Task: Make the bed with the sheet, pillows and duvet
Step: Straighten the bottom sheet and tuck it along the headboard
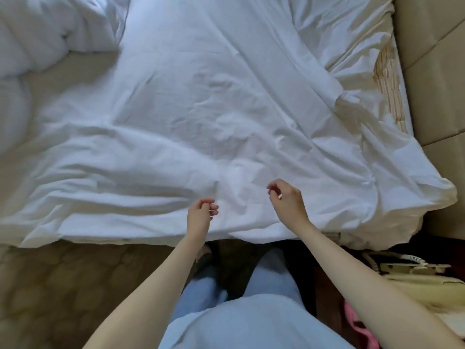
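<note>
A wrinkled white sheet (201, 96) covers most of the bed and hangs a little over the near edge. A bunched white duvet (45, 36) lies at the far left. My left hand (201, 214) hovers just above the sheet's near edge, fingers loosely curled, holding nothing. My right hand (288, 201) hovers beside it to the right, fingers also loosely curled and empty. A striped patch of mattress (388, 89) shows at the right where the sheet is pulled back. No pillow can be told apart.
A beige padded headboard (432, 59) runs along the right. A cream corded telephone (412, 270) sits on a bedside stand at the lower right, with something pink (359, 326) below it. The quilted bed side (75, 285) is at the lower left. I stand against the bed's edge.
</note>
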`<action>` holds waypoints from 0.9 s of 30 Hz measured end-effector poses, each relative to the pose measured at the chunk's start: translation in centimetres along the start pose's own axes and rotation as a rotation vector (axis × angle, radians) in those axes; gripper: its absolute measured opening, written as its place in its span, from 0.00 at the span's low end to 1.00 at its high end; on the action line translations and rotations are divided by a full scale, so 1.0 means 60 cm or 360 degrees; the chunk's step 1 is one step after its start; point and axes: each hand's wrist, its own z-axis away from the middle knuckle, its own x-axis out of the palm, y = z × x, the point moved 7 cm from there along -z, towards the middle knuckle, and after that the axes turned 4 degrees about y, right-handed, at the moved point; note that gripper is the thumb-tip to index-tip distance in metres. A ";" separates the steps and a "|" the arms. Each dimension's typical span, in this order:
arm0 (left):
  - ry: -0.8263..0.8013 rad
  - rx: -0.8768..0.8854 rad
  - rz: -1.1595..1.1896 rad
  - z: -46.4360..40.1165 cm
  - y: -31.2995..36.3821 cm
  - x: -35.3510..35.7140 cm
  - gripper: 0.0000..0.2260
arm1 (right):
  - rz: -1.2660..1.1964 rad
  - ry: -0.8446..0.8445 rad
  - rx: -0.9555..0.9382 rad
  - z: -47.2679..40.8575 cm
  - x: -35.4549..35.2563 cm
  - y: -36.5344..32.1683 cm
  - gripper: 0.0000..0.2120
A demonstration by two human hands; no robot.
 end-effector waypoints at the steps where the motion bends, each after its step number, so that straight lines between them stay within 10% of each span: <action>1: 0.0018 -0.0004 -0.0003 -0.010 -0.012 -0.027 0.11 | -0.0002 0.0005 0.0028 0.009 0.023 -0.007 0.07; 9: 0.0027 -0.0376 -0.0142 -0.061 -0.158 -0.170 0.09 | -0.0289 0.0003 0.0810 0.103 0.173 0.040 0.10; 19: 0.0218 -0.1056 0.0806 -0.079 -0.249 -0.177 0.25 | -0.1056 0.0202 0.2083 0.175 0.243 0.160 0.23; 27: 0.0236 -0.1092 0.0984 -0.102 -0.276 -0.147 0.21 | -0.1690 0.0627 0.2000 0.157 0.243 0.169 0.09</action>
